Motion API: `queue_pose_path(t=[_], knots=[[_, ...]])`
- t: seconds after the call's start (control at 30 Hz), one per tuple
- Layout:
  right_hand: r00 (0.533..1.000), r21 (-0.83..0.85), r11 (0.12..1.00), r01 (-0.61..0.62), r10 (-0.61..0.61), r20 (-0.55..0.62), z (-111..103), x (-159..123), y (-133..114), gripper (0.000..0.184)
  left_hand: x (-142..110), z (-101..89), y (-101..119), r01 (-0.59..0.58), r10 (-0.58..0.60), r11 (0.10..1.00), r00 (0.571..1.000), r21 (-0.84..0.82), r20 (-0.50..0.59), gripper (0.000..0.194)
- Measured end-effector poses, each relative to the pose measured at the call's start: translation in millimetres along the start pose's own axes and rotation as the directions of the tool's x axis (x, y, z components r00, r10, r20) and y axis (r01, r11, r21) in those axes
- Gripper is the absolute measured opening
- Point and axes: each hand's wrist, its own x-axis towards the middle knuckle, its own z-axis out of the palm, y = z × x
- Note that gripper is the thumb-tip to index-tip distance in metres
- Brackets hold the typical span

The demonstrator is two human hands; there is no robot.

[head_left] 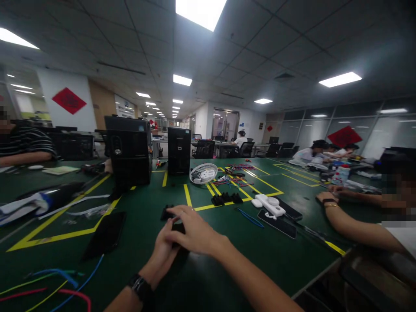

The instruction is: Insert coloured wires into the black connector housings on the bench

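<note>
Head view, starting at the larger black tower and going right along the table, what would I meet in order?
Larger black tower, left hand, right hand, black parts, blue wire, white device, bottle. Things that overlap these are left out.

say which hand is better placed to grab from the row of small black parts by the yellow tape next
Probably the right hand: it is on the side nearer the black parts, while the left hand is farther off. They are close together, and whether they grip anything is unclear.
</note>
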Motion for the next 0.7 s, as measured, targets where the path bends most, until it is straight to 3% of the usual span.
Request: queue_pose_path(t=[0.1,0.2,0.23,0.27,0.33,0.37,0.4,0.43,0.53,0.7], knots=[[0.995,0.023,1.0,0.018,-0.021,0.094,1.4,-17.8,35.5,0.064,7.7,-1.1,3.4,-0.022,0.034,0.994,0.993,0.107,-0.116,0.023],[0.997,0.002,1.0,-0.016,0.015,0.081,7.6,-14.4,66.4,0.055,14.9,-1.7,8.6,-0.104,0.114,0.942,0.993,0.319,-0.012,0.03],[0.997,-0.021,0.998,-0.052,0.054,0.064,9.6,-9.7,77.3,0.052,18.5,-4.4,12.5,-0.202,0.208,0.871,0.977,0.448,0.036,0.033],[0.994,-0.052,0.994,-0.096,0.098,0.051,11.8,-3.9,88.8,0.051,23.0,-8.7,17.3,-0.321,0.33,0.739,0.939,0.592,0.097,0.036],[0.984,-0.115,0.979,-0.17,0.176,0.042,17.4,9.4,111.9,0.05,33.5,-21.1,27.2,-0.478,0.515,0.325,0.813,0.816,0.271,0.038],[0.979,-0.138,0.972,-0.189,0.197,0.048,21.3,16.3,122.3,0.05,38.9,-28.4,30.9,-0.472,0.534,0.119,0.772,0.874,0.345,0.038],[0.977,-0.152,0.969,-0.195,0.206,0.058,25.9,23.2,131.1,0.049,44.0,-35.5,33.2,-0.43,0.514,-0.046,0.764,0.902,0.39,0.039],[0.977,-0.157,0.969,-0.192,0.204,0.066,31.1,29.7,137.9,0.049,48.4,-41.9,34.1,-0.375,0.472,-0.164,0.783,0.912,0.406,0.041],[0.981,-0.164,0.973,-0.162,0.176,0.079,46.1,45.3,146.3,0.05,56.8,-54.8,30.5,-0.278,0.348,-0.338,0.851,0.899,0.394,0.046],[0.988,-0.187,0.977,-0.099,0.119,0.1,44.2,46.4,147.0,0.063,57.3,-60.4,26.3,-0.275,0.314,-0.423,0.849,0.864,0.424,0.047]])
